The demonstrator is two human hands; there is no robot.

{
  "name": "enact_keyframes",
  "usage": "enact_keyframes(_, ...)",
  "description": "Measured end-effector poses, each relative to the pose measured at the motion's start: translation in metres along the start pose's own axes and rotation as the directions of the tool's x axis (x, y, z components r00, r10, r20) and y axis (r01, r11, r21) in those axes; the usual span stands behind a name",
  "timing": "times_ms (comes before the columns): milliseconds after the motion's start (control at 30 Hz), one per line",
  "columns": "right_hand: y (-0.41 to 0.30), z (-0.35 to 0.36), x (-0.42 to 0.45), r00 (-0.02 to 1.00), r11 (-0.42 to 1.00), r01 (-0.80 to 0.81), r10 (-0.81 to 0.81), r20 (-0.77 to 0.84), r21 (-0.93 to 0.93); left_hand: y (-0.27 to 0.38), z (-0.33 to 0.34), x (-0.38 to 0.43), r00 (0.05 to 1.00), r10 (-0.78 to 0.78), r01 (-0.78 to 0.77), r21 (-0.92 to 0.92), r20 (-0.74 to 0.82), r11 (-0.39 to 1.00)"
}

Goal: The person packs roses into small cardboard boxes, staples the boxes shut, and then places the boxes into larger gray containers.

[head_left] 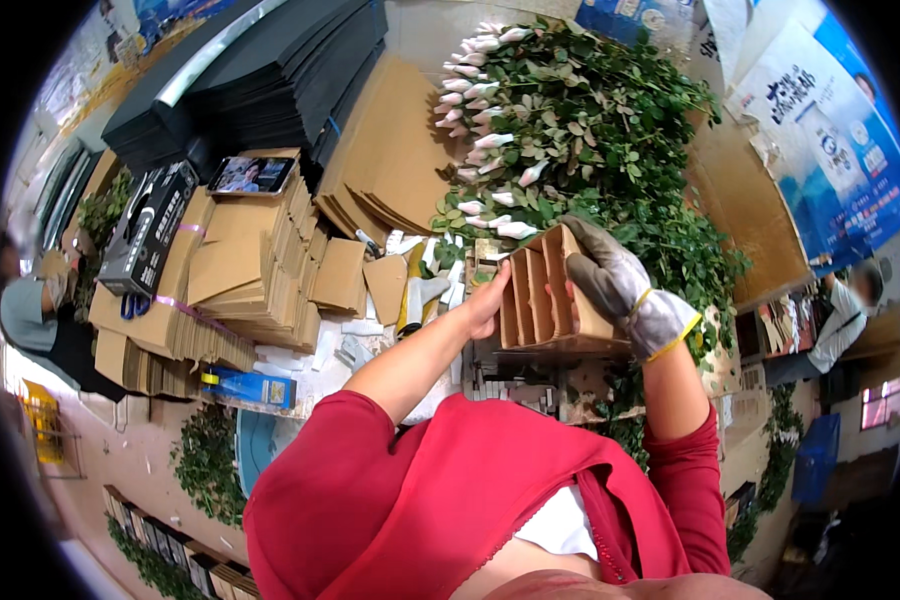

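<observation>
Both my hands hold a layered brown cardboard piece (536, 296) with several upright walls and narrow gaps between them. My bare left hand (487, 300) grips its left side. My right hand (615, 281), in a grey-white work glove with a yellow cuff edge, presses the right side. Small pink-red spots show in the gaps; I cannot tell what they are. Just beyond my hands lies a large heap of leafy rose stems (592, 127), many with buds in white-pink sleeves (495, 140) pointing left.
Stacked cardboard pieces (240, 262) stand left, with a phone (251, 175) on top and a black box (148, 225) beside. A blue tape dispenser (249, 386) sits at the table edge. Black sheets (270, 82) are piled behind. Other people work at far left (26, 315) and right (840, 322).
</observation>
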State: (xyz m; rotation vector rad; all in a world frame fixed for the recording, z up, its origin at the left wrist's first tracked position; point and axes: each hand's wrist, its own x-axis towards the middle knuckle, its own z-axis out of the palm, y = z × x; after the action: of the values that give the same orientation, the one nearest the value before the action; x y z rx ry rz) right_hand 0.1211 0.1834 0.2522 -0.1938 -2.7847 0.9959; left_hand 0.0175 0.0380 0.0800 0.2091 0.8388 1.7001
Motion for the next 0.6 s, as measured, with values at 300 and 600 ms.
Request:
enact_keyframes(300, 0.126, -0.067, -0.181, 0.537, 0.827, -0.473, 0.544, -0.644, 0.304, 0.024, 0.028, 0.008, 0.994, -0.025, 0.03, -0.039, 0.109, 0.999)
enact_keyframes(600, 0.095, 0.012, -0.204, 0.506, 0.292, 0.257, 0.771, -0.386, 0.921, 0.011, 0.235, -0.06, 0.941, 0.149, -0.303, 0.561, 0.303, 0.771)
